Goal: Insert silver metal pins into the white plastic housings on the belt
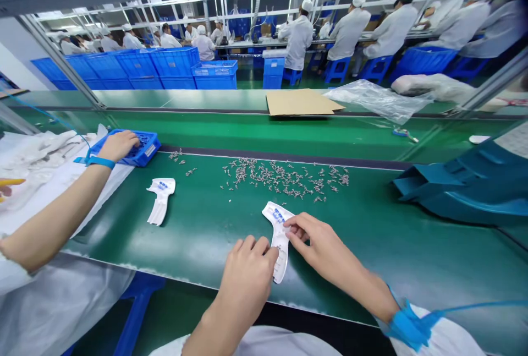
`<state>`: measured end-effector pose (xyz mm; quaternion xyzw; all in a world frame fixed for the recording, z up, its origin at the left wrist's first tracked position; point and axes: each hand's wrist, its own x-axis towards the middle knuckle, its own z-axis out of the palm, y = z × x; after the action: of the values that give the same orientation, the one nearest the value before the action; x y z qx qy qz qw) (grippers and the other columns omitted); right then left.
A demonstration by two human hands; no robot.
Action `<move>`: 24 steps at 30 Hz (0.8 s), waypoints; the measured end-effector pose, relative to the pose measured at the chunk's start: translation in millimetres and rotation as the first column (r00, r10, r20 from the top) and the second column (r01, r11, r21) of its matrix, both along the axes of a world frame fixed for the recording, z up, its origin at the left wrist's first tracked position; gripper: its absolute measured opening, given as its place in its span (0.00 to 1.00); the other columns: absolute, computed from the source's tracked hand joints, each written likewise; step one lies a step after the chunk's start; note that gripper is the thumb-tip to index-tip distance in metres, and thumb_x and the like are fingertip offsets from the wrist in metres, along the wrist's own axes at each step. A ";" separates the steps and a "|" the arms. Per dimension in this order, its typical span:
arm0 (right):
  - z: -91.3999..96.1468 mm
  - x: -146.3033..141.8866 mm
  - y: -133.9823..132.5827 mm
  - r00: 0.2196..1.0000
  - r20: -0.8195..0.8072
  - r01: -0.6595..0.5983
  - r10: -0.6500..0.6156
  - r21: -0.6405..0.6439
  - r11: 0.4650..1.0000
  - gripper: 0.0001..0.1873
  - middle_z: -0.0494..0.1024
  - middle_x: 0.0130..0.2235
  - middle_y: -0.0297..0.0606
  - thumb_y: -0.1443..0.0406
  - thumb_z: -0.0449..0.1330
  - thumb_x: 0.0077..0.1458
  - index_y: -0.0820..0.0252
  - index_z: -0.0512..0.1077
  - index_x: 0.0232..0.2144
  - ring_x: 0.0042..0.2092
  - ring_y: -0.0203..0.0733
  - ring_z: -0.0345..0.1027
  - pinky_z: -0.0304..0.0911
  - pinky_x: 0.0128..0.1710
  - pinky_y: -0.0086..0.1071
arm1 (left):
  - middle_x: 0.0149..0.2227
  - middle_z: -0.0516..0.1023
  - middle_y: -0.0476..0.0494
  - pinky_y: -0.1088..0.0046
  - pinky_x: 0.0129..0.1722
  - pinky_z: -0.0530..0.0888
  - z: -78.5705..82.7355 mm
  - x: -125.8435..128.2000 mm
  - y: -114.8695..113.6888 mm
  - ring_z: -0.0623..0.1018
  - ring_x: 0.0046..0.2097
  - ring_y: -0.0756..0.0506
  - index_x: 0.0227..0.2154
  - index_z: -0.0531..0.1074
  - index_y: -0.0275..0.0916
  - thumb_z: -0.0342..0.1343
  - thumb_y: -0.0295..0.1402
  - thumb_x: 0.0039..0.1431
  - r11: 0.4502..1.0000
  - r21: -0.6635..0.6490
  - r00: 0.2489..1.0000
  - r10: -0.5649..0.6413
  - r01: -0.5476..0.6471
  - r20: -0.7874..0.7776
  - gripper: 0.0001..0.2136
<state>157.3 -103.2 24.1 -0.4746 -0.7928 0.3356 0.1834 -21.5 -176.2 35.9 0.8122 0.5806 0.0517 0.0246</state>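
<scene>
A white plastic shell with blue inserts [279,229] lies on the green table [371,246] in front of me. My left hand [247,273] is curled, its fingers pressing on the shell's lower stem. My right hand [319,246] pinches the shell's upper part with fingertips. A scatter of several small metal parts [284,177] lies just beyond the shell. A second white shell [160,199] rests alone further left.
A co-worker's hand [119,144] with a blue wrist strap reaches into a small blue tray [146,149] at left. White plastic sheeting [37,158] covers the left side. A teal plastic chute [466,182] sits at right. Cardboard [301,102] and a plastic bag [377,98] lie beyond.
</scene>
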 end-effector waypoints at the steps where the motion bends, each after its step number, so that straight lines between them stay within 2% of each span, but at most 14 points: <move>1: -3.9 0.1 -2.1 0.998 0.012 0.067 -0.067 0.026 0.997 0.08 0.77 0.39 0.39 0.61 0.52 0.64 0.55 0.70 0.40 0.37 0.44 0.73 0.65 0.37 0.35 | 0.34 0.75 0.50 0.66 0.32 0.65 1.6 -1.1 -0.1 0.73 0.35 0.44 0.32 0.71 0.42 0.51 0.22 0.61 1.000 -0.020 0.999 0.012 -0.011 0.044 0.08; 4: -14.1 -1.3 -5.8 0.979 0.056 0.193 -0.195 0.037 0.980 0.08 0.77 0.37 0.39 0.58 0.55 0.62 0.55 0.68 0.40 0.35 0.45 0.72 0.64 0.35 0.36 | 0.37 0.75 0.50 0.67 0.36 0.67 -0.8 -8.4 -2.3 0.73 0.37 0.45 0.35 0.69 0.43 0.47 0.28 0.67 0.991 -0.092 0.952 0.116 -0.093 0.283 0.07; 7: -17.2 -3.8 -2.7 0.978 0.044 0.204 -0.202 -0.035 0.978 0.06 0.78 0.36 0.36 0.61 0.55 0.60 0.55 0.68 0.38 0.34 0.43 0.72 0.63 0.34 0.34 | 0.36 0.75 0.50 0.70 0.36 0.68 -13.9 -20.7 -6.4 0.74 0.38 0.46 0.36 0.69 0.44 0.47 0.34 0.68 0.966 -0.163 0.832 0.255 -0.199 0.493 0.07; 10: -14.4 -5.8 3.6 0.976 0.051 0.214 -0.209 -0.101 0.972 0.04 0.77 0.31 0.34 0.64 0.53 0.60 0.54 0.67 0.34 0.32 0.42 0.72 0.61 0.31 0.32 | 0.34 0.75 0.49 0.72 0.35 0.68 -29.4 -30.9 -11.4 0.74 0.36 0.47 0.35 0.70 0.44 0.48 0.38 0.68 0.939 -0.176 0.719 0.340 -0.296 0.606 0.09; 14: -12.2 -10.3 7.2 0.963 0.147 0.240 -0.225 -0.099 0.966 0.06 0.77 0.30 0.34 0.59 0.55 0.60 0.54 0.66 0.34 0.33 0.44 0.72 0.58 0.30 0.32 | 0.34 0.76 0.48 0.73 0.36 0.70 -41.3 -33.2 -15.7 0.75 0.36 0.47 0.36 0.72 0.44 0.49 0.38 0.67 0.937 -0.131 0.647 0.321 -0.324 0.691 0.08; 17: -14.3 -14.6 7.1 0.966 0.156 0.232 -0.208 -0.157 0.960 0.05 0.76 0.30 0.32 0.62 0.57 0.58 0.54 0.65 0.37 0.31 0.43 0.73 0.60 0.30 0.32 | 0.34 0.77 0.48 0.74 0.37 0.71 -45.7 -30.2 -14.8 0.76 0.36 0.47 0.35 0.73 0.44 0.51 0.37 0.66 0.942 -0.082 0.627 0.281 -0.326 0.726 0.07; 19: -15.7 -15.7 8.5 0.979 0.070 0.204 -0.192 -0.285 0.936 0.07 0.75 0.30 0.30 0.63 0.57 0.57 0.55 0.64 0.38 0.27 0.39 0.73 0.62 0.28 0.31 | 0.33 0.77 0.48 0.75 0.37 0.71 -49.6 -28.3 -12.9 0.76 0.34 0.47 0.34 0.73 0.44 0.52 0.36 0.66 0.943 -0.045 0.622 0.254 -0.331 0.741 0.06; 21: -15.6 -14.0 14.6 0.977 -0.065 0.153 -0.201 -0.437 0.886 0.09 0.74 0.30 0.28 0.63 0.59 0.57 0.55 0.63 0.39 0.24 0.36 0.72 0.65 0.26 0.29 | 0.32 0.77 0.49 0.75 0.36 0.70 -55.1 -26.8 -10.8 0.75 0.32 0.48 0.33 0.73 0.44 0.52 0.36 0.66 0.933 -0.005 0.607 0.239 -0.360 0.758 0.07; 24: -10.6 -7.2 42.4 0.933 -0.226 0.114 -0.280 -0.553 0.825 0.13 0.74 0.29 0.27 0.61 0.63 0.55 0.56 0.64 0.39 0.24 0.35 0.72 0.69 0.24 0.27 | 0.29 0.75 0.50 0.76 0.34 0.70 -65.7 -24.3 -8.1 0.73 0.29 0.50 0.32 0.71 0.43 0.50 0.37 0.67 0.903 0.056 0.574 0.223 -0.427 0.788 0.09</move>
<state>150.1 -60.8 13.5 -0.5306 -0.5779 0.5882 0.1962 -45.8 -184.3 -29.7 0.5876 0.6437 0.4635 0.1596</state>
